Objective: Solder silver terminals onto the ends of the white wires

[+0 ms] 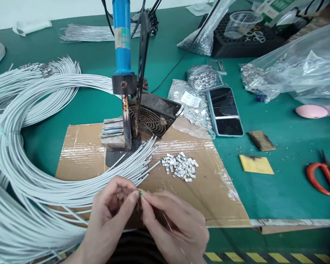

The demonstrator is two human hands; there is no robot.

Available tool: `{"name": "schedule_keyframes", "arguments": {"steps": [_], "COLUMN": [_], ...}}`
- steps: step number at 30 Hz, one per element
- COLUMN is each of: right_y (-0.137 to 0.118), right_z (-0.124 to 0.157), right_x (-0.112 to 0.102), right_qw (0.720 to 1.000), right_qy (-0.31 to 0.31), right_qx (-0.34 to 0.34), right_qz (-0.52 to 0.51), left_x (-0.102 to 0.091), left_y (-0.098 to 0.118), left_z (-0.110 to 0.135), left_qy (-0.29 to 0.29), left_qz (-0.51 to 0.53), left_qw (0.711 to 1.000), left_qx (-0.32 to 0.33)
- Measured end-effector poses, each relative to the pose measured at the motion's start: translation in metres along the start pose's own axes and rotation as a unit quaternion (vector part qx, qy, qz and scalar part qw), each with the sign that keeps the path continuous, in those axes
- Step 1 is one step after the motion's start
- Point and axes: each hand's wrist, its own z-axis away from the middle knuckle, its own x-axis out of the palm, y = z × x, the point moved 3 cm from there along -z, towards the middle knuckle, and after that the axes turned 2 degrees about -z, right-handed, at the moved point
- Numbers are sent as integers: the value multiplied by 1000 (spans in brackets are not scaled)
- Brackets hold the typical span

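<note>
Phone [226, 112] left of red-handled scissors [328, 176] on green table [288, 143].

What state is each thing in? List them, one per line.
Left grip: shut, pinching a small piece too tiny to identify
Right grip: shut at the same piece
White cables: coiled, ends fanned
Metal tabs: loose, heaped on cardboard
Soldering iron: upright, tip down
Fan: tilted; spinning unclear
Phone: lying flat, screen dark
Yellow pad: flat, dark-stained at one edge
Scissors: lying down, blade opening unclear

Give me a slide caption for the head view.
Left hand and right hand pinch a tiny item, too small to identify, near white cables and a pile of metal pieces.
</note>
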Motion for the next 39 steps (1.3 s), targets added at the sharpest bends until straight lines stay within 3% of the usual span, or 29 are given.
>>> {"name": "schedule_keyframes", "arguments": {"steps": [3,5,9,13,18,30,39], "right_y": [-3,-4,1,11,19,11,16], "right_z": [-5,-8,-15,-16,-13,-13,-14], "right_x": [-6,-9,-11,-17,-16,-11,-11], "right_qw": [992,990,996,988,967,934,947], "right_qy": [-51,-68,-93,-60,-51,-39,-18], "right_qx": [-81,-91,-3,112,193,284,244], "right_qz": [82,83,-7,-92,-156,-215,-207], "left_x": [-3,-5,-2,4,9,10,9], "left_y": [-1,-1,5,16,23,23,21], "left_z": [-4,-6,-8,-8,-6,-5,-5], "left_qy": [-3,14,35,80,116,107,111], "left_qz": [-15,-23,-29,-29,-20,-11,-15], "left_qw": [1000,1000,999,996,993,994,994], "left_qx": [8,12,19,4,-9,-15,-16]}}
